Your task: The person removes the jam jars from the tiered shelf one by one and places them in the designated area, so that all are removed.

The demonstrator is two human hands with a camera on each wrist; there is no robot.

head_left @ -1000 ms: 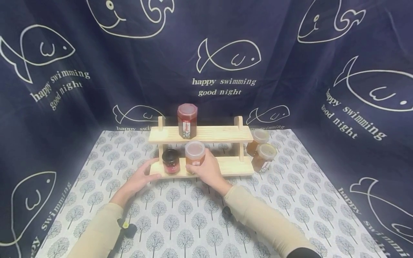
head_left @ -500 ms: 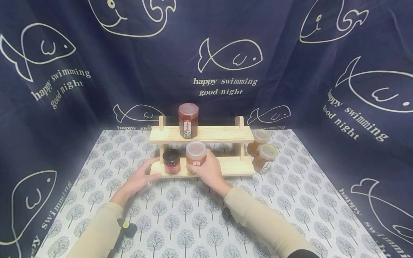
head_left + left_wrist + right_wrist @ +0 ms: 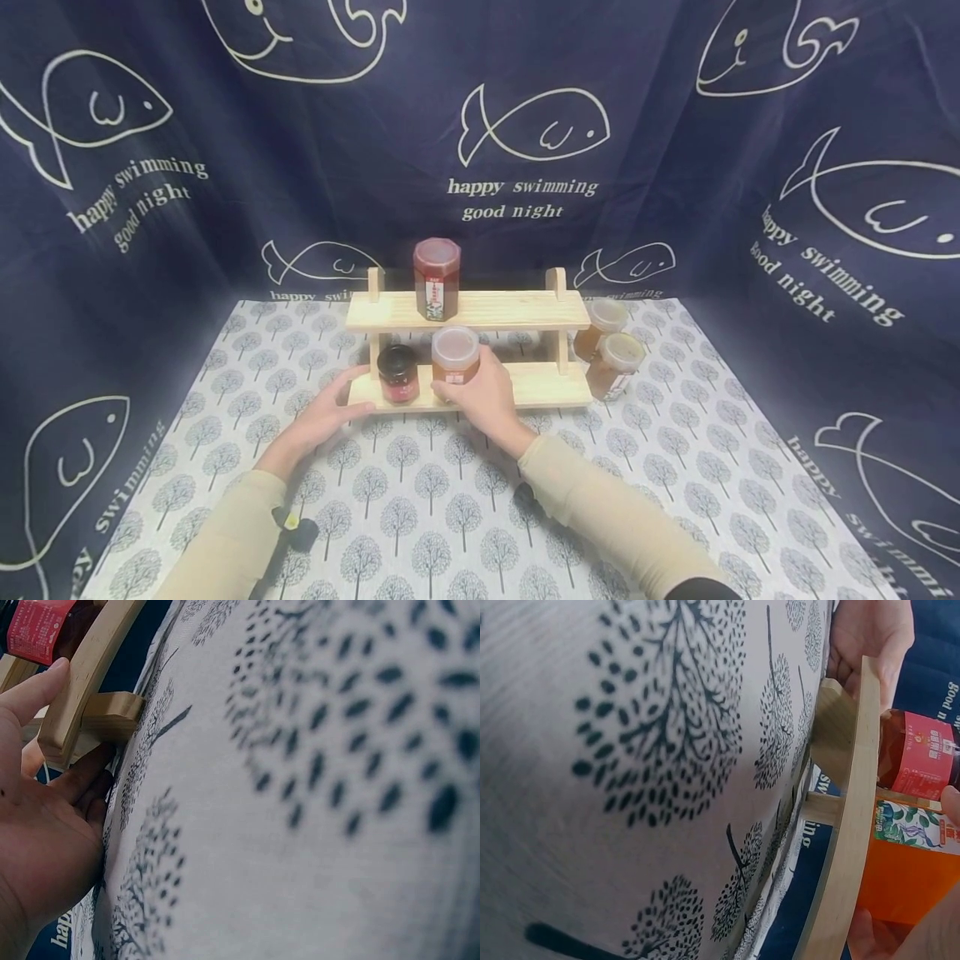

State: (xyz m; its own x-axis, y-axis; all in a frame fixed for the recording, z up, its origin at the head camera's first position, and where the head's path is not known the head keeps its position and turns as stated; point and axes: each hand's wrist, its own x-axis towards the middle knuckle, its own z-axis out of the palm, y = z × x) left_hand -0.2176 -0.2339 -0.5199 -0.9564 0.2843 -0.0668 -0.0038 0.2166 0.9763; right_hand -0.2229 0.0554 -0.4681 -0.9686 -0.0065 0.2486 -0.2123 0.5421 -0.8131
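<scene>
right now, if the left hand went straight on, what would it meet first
The left hand would likely meet the left end of the lower shelf, which it seems to hold; the black-lidded jar sits beyond.

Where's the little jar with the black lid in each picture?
Head: the black-lidded jar stands near the left end of the lower wooden board.
Left wrist: the black-lidded jar is in the top left corner, cut off.
Right wrist: the black-lidded jar is at the right edge.
Shared landmark: that wooden board.
</scene>
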